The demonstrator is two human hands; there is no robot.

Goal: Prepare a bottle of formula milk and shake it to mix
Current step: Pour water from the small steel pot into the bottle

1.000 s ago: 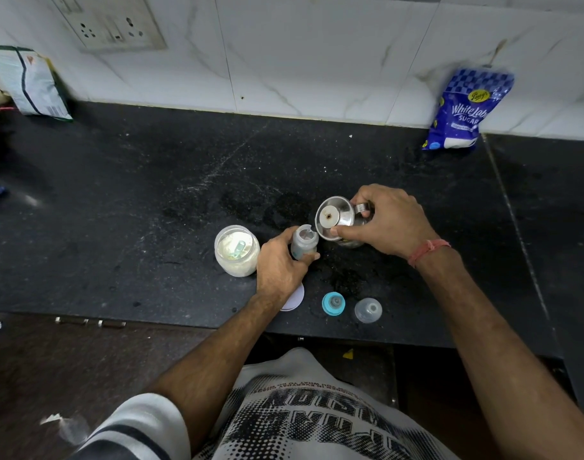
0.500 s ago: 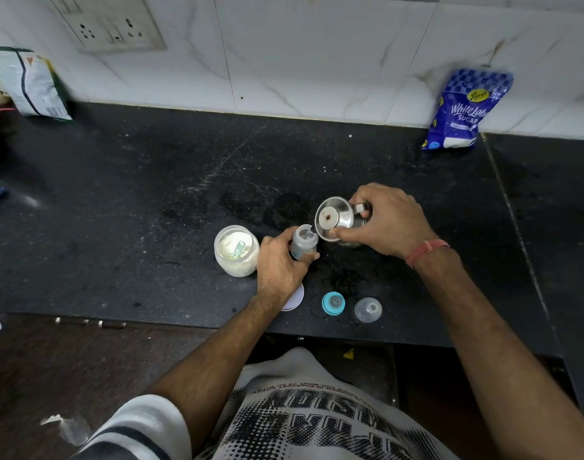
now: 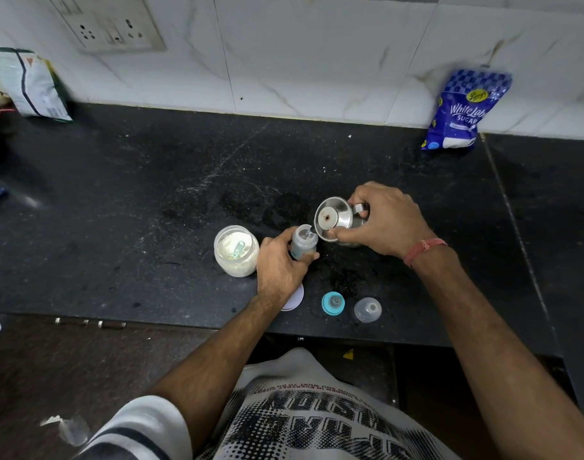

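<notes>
Gripping the small baby bottle [image 3: 303, 242] with my left hand [image 3: 279, 268], I am keeping it upright on the black counter [image 3: 151, 200], fingers and thumb curled round its body. My right hand [image 3: 383, 220] is clasping a steel cup [image 3: 333, 219] by its side and handle, tipping it so its rim is sitting just over the bottle's open mouth; the cup's inside is facing the camera. A thin clear stream seems to be running into the bottle, though I cannot tell for sure.

Just left of the bottle, an open jar of white powder [image 3: 236, 250] is standing with a small scoop [image 3: 239, 249] lying in it. Nearer the counter's edge, a white lid [image 3: 295, 298] is lying partly under my left wrist. To its right, the blue teat ring [image 3: 333, 303] is sitting, and just beside that a clear cap [image 3: 367, 309].

Far right, a blue sugar packet [image 3: 463, 111] is leaning against the tiled wall [image 3: 300, 54]. Far left, another packet [image 3: 28, 84] is leaning there too.
</notes>
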